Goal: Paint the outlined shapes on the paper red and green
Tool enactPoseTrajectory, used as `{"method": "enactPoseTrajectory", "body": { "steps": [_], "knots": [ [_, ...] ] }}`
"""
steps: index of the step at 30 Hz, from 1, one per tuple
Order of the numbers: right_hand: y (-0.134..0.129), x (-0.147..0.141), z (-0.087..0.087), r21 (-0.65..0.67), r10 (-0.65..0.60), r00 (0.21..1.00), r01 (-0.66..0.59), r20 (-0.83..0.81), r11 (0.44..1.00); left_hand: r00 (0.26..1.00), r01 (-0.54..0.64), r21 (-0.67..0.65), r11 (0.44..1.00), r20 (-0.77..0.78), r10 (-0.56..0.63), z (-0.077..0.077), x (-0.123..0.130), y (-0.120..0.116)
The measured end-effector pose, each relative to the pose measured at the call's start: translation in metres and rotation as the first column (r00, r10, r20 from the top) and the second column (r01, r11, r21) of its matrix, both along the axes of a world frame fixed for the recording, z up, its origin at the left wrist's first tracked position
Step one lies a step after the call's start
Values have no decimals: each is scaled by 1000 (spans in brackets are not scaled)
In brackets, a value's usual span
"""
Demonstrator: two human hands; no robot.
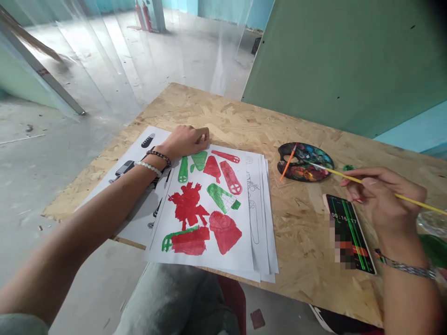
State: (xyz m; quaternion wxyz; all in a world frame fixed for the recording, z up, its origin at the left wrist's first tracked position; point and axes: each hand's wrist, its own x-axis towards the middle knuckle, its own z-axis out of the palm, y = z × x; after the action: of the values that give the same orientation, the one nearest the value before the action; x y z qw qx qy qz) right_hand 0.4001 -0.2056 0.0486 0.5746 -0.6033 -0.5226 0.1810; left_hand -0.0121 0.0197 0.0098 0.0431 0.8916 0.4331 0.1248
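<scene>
My right hand [387, 200] grips a yellow paintbrush [352, 178]; its tip is over the paint palette [284, 166], and I cannot tell whether they touch. The palette is dark, oval and smeared with many colours. A second brush with an orange handle [288, 163] lies across its left side. My left hand [186, 138], loosely curled with nothing visible in it, rests at the top edge of a paper sheet [240, 246]. Red and green painted shapes cover much of that sheet, and some outlines are partly filled. More printed sheets [139, 135] lie beneath and to its left.
A phone [349, 232] showing a timer lies beside my right wrist. Behind that wrist are a clear container [433, 222] and something green [433, 249]. The chipboard table [223, 111] ends at a green panel [345, 70]. Clear plastic strips [115, 51] hang beyond the far edge.
</scene>
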Motion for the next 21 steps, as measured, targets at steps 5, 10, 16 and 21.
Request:
{"method": "enactPoseTrajectory", "body": {
  "steps": [5, 10, 16, 21],
  "knots": [
    [0, -41, 15, -23, 154, 973, -160, -175, 987, 1000, 14, -1, 1000, 13, -14, -1, -1, -1],
    [3, -108, 12, -5, 308, 887, -330, -345, 944, 1000, 17, 0, 1000, 9, -17, 1, -1, -3],
    [19, -154, -28, -114, 388, 836, -462, -388, 880, 999, 39, 24, 999, 17, -40, -2, -2, -2],
    [24, -155, -50, -124, 394, 808, -489, -438, 864, 999, 41, 15, 999, 27, -41, -5, -2, 0]
  ]
}}
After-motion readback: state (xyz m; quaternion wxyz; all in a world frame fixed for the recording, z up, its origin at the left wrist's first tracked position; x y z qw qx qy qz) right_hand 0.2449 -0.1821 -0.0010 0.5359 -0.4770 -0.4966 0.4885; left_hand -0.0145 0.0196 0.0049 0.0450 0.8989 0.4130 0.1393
